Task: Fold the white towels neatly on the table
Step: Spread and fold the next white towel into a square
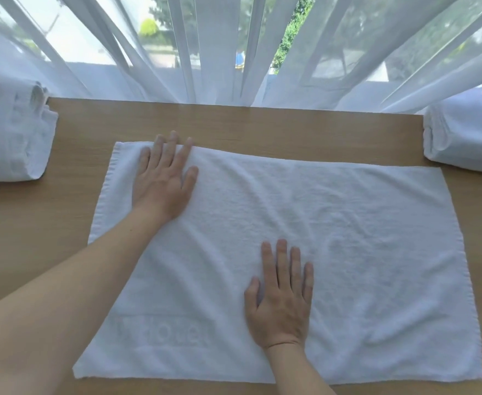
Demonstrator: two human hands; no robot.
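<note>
2 flat hands smooth a white towel [334,238] spread across the middle of a wooden table [34,223].

The left hand [163,181] presses near the towel's far left corner, the right hand [282,303] near its front middle; both lie with fingers straight and lightly spread, gripping nothing. Creases remain right of the hands. Likely best: sweep outward to the edges before folding. A folded stack [11,132] sits left of the towel, another [468,132] right.
</note>
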